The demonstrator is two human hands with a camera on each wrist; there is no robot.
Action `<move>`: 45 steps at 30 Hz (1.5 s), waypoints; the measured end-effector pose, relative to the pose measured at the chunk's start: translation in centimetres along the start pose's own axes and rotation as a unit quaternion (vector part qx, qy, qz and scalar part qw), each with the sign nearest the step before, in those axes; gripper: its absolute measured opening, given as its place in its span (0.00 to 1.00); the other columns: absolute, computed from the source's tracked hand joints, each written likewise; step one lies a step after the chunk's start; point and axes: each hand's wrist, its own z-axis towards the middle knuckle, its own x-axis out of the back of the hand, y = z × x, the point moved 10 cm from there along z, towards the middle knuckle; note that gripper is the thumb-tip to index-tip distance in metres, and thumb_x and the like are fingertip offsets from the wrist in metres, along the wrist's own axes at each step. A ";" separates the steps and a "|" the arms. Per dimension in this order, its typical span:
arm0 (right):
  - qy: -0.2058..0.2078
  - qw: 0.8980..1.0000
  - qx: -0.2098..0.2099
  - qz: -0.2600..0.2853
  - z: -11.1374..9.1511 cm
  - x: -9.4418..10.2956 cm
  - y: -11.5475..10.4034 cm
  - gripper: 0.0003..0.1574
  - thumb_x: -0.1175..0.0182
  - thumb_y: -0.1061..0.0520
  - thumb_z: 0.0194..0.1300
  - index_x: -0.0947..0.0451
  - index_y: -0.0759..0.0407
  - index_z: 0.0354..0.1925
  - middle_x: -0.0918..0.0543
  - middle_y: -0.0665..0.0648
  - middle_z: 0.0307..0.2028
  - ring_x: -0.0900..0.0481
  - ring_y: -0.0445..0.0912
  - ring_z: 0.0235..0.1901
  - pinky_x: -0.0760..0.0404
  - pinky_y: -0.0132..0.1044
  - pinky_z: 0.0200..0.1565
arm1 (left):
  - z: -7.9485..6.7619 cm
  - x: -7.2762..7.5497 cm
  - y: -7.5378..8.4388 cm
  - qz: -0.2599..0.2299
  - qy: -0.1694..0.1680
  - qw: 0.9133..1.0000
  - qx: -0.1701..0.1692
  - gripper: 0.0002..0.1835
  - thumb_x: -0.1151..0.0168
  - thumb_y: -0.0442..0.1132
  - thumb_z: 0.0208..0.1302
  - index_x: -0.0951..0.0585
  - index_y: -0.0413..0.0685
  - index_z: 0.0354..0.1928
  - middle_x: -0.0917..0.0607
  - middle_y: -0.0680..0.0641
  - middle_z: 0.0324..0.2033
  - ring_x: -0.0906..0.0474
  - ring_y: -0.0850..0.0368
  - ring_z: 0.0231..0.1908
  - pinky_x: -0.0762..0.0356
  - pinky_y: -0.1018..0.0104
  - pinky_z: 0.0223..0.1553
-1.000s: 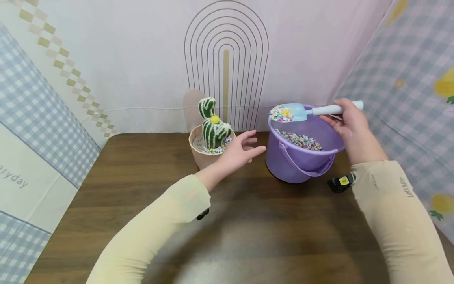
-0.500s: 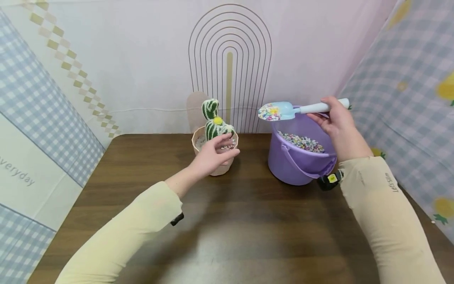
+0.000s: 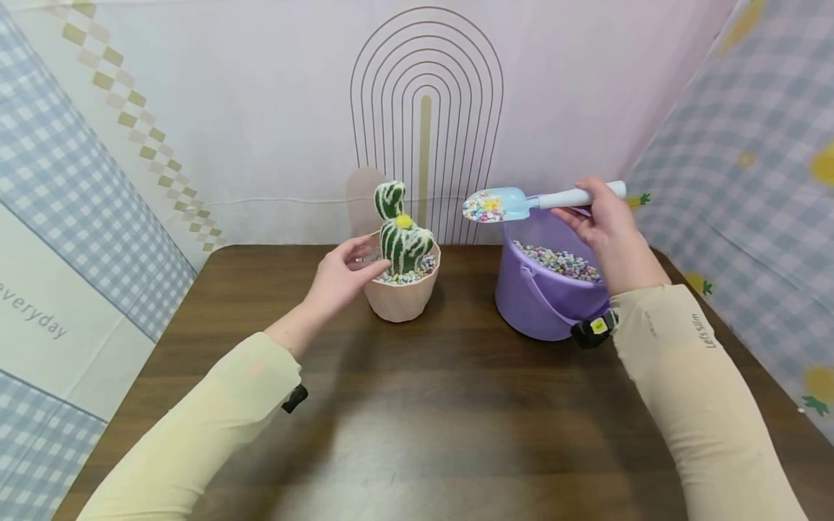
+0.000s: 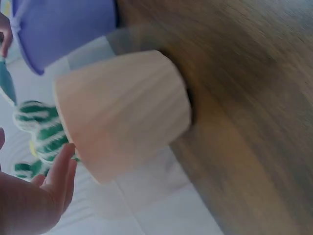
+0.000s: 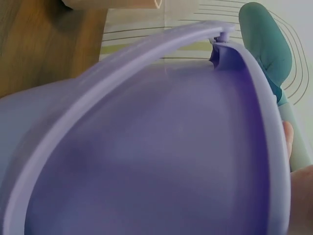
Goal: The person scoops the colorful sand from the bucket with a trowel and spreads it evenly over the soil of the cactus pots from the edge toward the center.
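Note:
In the head view my right hand [image 3: 609,221] grips the white handle of a light blue hand trowel [image 3: 517,204]. Its blade carries small multicoloured pebbles and hangs level, left of and above the purple bucket [image 3: 541,311]. My left hand [image 3: 335,278] is at the left side of a pale peach pot [image 3: 399,300], fingers fairly straight at the rim and thumb near the cactus. A green-and-white knitted cactus [image 3: 404,246] with a yellow flower stands in the pot. The left wrist view shows the fingers [image 4: 62,171] beside the cactus; contact is unclear.
More pebbles [image 3: 560,262] lie inside the bucket, whose handle hangs down in front. Coloured pebbles [image 3: 407,277] also surround the cactus base. Everything stands on a dark wooden table [image 3: 417,405], with a patterned cloth backdrop [image 3: 287,130] behind.
My left hand has moved left across the front of the pot to its left side. The loaded trowel has moved left from above the bucket, towards the pot.

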 end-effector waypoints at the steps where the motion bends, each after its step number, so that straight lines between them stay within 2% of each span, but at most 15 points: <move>1: -0.001 1.000 -0.001 0.000 0.0 -0.1 0.1 0.14 0.43 0.63 0.63 0.40 0.56 0.40 0.26 0.60 0.30 0.19 0.53 0.24 0.14 0.43 0.29 | 0.1 0.4 -0.3 0.010 0.010 1.000 0.003 0.35 0.37 0.47 0.60 0.36 0.45 0.67 0.27 0.39 0.61 0.27 0.45 0.59 0.23 0.55 0.54; 7: -0.001 1.000 0.000 0.002 -0.1 -0.2 0.3 0.12 0.45 0.63 0.64 0.39 0.57 0.39 0.25 0.61 0.25 0.19 0.53 0.22 0.15 0.43 0.27 | 0.6 1.4 -1.9 0.040 0.054 0.997 0.023 0.38 0.36 0.49 0.58 0.37 0.44 0.67 0.30 0.39 0.63 0.30 0.45 0.60 0.27 0.53 0.58; 13: -0.004 1.000 0.000 0.004 -0.1 -0.3 0.5 0.12 0.45 0.64 0.64 0.39 0.57 0.39 0.26 0.60 0.27 0.19 0.53 0.23 0.15 0.43 0.27 | 1.1 0.4 -3.8 0.047 0.042 0.997 0.046 0.38 0.37 0.47 0.59 0.39 0.40 0.68 0.31 0.37 0.63 0.30 0.43 0.60 0.27 0.53 0.58; 19: -0.005 1.000 0.006 -0.002 0.0 -0.4 0.4 0.12 0.45 0.64 0.64 0.40 0.57 0.40 0.26 0.60 0.27 0.19 0.52 0.23 0.15 0.43 0.27 | 1.8 -0.6 -4.6 -0.007 0.023 0.999 0.049 0.36 0.37 0.41 0.60 0.40 0.39 0.68 0.32 0.38 0.64 0.28 0.44 0.58 0.24 0.54 0.55; 24: -0.007 1.000 0.001 -0.003 0.1 -0.4 0.4 0.11 0.46 0.64 0.64 0.39 0.57 0.39 0.25 0.60 0.25 0.18 0.52 0.22 0.15 0.43 0.27 | 2.7 -1.2 -5.0 -0.070 -0.021 0.996 0.059 0.37 0.42 0.36 0.63 0.46 0.41 0.71 0.37 0.37 0.67 0.34 0.43 0.63 0.26 0.51 0.58; 27: -0.005 1.000 -0.004 -0.008 0.2 -0.3 0.6 0.12 0.46 0.64 0.64 0.39 0.56 0.40 0.25 0.60 0.25 0.19 0.52 0.22 0.15 0.42 0.27 | 3.1 -1.3 -5.3 -0.098 -0.031 0.993 0.064 0.35 0.45 0.34 0.66 0.48 0.40 0.71 0.39 0.36 0.68 0.38 0.43 0.65 0.30 0.50 0.61; 30: -0.003 1.000 -0.002 -0.013 0.2 -0.3 0.6 0.12 0.46 0.64 0.64 0.40 0.56 0.40 0.24 0.59 0.25 0.19 0.52 0.23 0.15 0.42 0.27 | 3.2 -1.0 -5.4 -0.115 -0.003 0.991 0.067 0.32 0.47 0.34 0.67 0.44 0.39 0.70 0.37 0.35 0.67 0.36 0.43 0.64 0.29 0.52 0.61; 35: -0.001 1.000 -0.001 -0.019 0.4 -0.4 0.6 0.11 0.46 0.64 0.64 0.40 0.57 0.39 0.24 0.59 0.23 0.18 0.51 0.22 0.15 0.41 0.27 | 2.6 -0.5 -5.2 -0.099 0.059 0.991 0.071 0.28 0.43 0.36 0.64 0.36 0.36 0.64 0.28 0.36 0.60 0.28 0.45 0.58 0.22 0.56 0.54; 39: 0.001 1.000 -0.005 -0.020 0.5 -0.4 0.7 0.11 0.46 0.63 0.64 0.39 0.57 0.39 0.24 0.59 0.23 0.18 0.51 0.22 0.15 0.41 0.27 | 2.7 -0.7 -4.9 -0.104 0.056 0.990 0.074 0.28 0.44 0.34 0.64 0.38 0.35 0.64 0.30 0.35 0.61 0.28 0.44 0.58 0.23 0.54 0.55; 45: -0.005 0.999 -0.012 -0.029 1.2 -0.5 0.5 0.09 0.47 0.63 0.64 0.38 0.57 0.39 0.24 0.59 0.23 0.18 0.50 0.22 0.15 0.41 0.28 | 3.8 -0.9 -4.8 -0.133 0.041 0.987 0.079 0.26 0.47 0.32 0.66 0.37 0.35 0.65 0.30 0.34 0.62 0.29 0.44 0.57 0.25 0.53 0.56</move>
